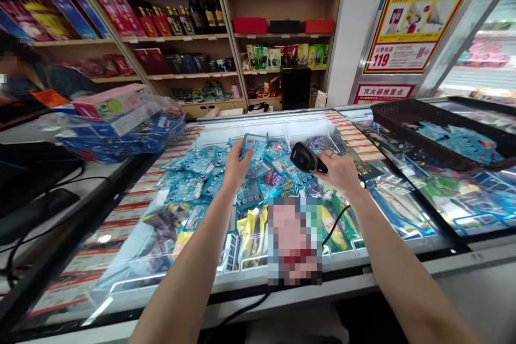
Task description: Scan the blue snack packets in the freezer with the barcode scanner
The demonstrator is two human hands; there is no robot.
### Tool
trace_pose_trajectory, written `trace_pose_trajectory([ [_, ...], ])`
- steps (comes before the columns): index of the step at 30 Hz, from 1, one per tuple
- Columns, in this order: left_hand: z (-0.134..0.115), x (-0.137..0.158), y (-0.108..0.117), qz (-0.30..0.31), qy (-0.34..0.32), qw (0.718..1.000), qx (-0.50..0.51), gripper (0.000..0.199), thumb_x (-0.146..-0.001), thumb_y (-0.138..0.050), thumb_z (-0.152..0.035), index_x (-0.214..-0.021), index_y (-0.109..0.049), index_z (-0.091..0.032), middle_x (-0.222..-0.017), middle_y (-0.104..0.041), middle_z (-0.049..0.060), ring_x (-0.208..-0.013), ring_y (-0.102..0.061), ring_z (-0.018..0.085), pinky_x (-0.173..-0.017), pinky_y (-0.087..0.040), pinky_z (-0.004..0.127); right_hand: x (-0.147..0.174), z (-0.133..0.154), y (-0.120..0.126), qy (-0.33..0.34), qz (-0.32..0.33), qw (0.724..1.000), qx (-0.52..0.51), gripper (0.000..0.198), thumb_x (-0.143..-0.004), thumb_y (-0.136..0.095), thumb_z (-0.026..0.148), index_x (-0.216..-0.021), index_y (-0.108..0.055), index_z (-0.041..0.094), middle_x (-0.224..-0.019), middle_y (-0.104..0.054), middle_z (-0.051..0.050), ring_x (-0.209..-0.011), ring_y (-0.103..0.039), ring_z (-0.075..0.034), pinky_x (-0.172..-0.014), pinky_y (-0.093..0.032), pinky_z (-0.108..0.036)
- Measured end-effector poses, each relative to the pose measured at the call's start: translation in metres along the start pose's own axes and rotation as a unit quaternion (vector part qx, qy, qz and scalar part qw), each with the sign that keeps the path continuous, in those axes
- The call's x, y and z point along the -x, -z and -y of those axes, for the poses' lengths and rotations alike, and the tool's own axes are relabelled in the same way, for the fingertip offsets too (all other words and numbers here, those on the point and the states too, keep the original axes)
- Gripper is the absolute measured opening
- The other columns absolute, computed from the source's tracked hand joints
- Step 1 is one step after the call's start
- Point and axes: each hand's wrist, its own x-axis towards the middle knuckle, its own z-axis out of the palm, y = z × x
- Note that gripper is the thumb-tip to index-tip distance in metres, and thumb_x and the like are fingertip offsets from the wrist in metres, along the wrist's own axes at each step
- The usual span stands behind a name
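Observation:
My left hand [237, 165] is closed on a small blue packet [255, 144], holding it up with a white label patch facing me. In my right hand [341, 173] is a black handheld barcode scanner [303, 157], its head pointing left toward the packet. A dark cable [336, 224] hangs below that hand. Many similar blue packets [189, 187] lie in a loose pile on the glass top of a chest freezer [110, 258], around and beneath my hands. Through the glass show yellow-wrapped items [253, 231] in white wire baskets.
To the right, a black tray [439, 140] holds more blue packets. Plastic-wrapped boxes [121, 118] are stacked at left, beside a person [52, 72]. Shelves of goods [181, 37] stand behind the freezer. A blurred pinkish patch [292, 231] covers part of the near edge.

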Motion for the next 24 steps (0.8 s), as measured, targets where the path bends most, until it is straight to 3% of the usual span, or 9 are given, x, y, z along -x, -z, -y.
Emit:
trace_pose_trajectory([
  [3, 0.007, 0.014, 0.014, 0.019, 0.014, 0.998, -0.051, 0.048, -0.073, -0.061, -0.037, -0.118, -0.051, -0.021, -0.099, -0.064, 0.004, -0.089, -0.059, 0.018, -0.081, -0.046, 0.033, 0.001, 0.003, -0.001, 0.044, -0.006, 0.999, -0.018, 0.032, -0.081, -0.054, 0.039, -0.107, -0.058, 0.022, -0.097, -0.064, -0.005, -0.077, -0.058, -0.018, -0.057, -0.03, -0.026],
  [7, 0.014, 0.026, 0.019, 0.001, 0.019, 0.998, -0.054, 0.035, -0.072, -0.062, -0.04, -0.1, -0.06, -0.019, -0.09, -0.066, 0.003, -0.083, -0.06, 0.017, -0.075, -0.046, 0.029, 0.001, 0.008, 0.0, 0.094, -0.013, 0.995, -0.036, 0.03, -0.083, -0.053, 0.037, -0.108, -0.058, 0.021, -0.097, -0.064, -0.005, -0.076, -0.058, -0.017, -0.059, -0.031, -0.026],
  [13, 0.006, 0.022, 0.024, 0.008, -0.039, 0.996, -0.079, 0.028, -0.081, -0.052, -0.038, -0.102, -0.065, -0.024, -0.098, -0.066, 0.002, -0.09, -0.058, 0.016, -0.078, -0.044, 0.028, 0.001, 0.017, 0.002, 0.131, -0.024, 0.99, -0.042, 0.035, -0.084, -0.052, 0.037, -0.116, -0.055, 0.022, -0.094, -0.064, -0.004, -0.075, -0.057, -0.017, -0.061, -0.032, -0.027],
  [24, -0.015, 0.027, 0.022, 0.039, -0.145, 0.967, -0.204, 0.032, -0.089, -0.041, -0.035, -0.108, -0.064, -0.025, -0.083, -0.057, 0.004, -0.084, -0.052, 0.016, -0.079, -0.041, 0.031, 0.001, 0.026, -0.001, 0.162, -0.036, 0.985, -0.051, 0.028, -0.083, -0.053, 0.035, -0.107, -0.058, 0.021, -0.091, -0.064, -0.004, -0.074, -0.056, -0.016, -0.063, -0.032, -0.027],
])
